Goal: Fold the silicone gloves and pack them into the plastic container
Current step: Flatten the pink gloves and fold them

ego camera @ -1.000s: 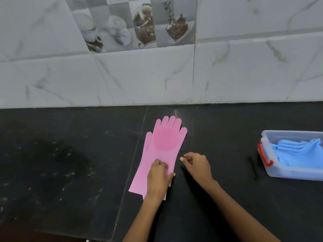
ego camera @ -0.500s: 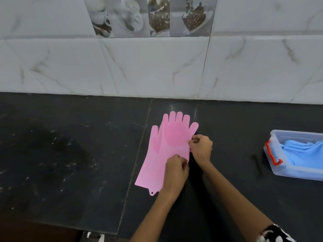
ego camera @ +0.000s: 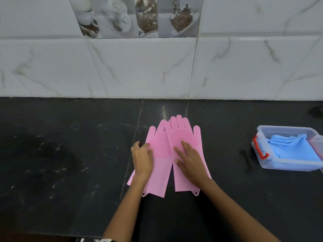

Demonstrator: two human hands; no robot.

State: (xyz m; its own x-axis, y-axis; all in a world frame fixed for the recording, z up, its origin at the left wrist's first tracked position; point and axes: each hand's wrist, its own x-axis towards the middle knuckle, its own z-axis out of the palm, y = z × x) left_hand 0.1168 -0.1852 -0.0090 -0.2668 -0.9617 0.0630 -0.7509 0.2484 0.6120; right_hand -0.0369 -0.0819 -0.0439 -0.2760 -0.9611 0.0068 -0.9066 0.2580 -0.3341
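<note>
Since half a second ago the stacked pink silicone gloves (ego camera: 167,154) have been spread into a side-by-side pair, overlapping near the fingers. Left hand (ego camera: 142,158) and right hand (ego camera: 189,159) lie open, palms pressing one glove each onto the black stone bench (ego camera: 61,163). Springy silicone may unfold when released. A clear plastic container (ego camera: 286,148), seemingly holding blue gloves (ego camera: 293,149), sits well right; marbled tiles (ego camera: 139,67) behind.

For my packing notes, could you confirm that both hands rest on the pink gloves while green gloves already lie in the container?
Not quite: the head view shows blue gloves, not green, in the container. Both hands do rest on the pink gloves.
</note>
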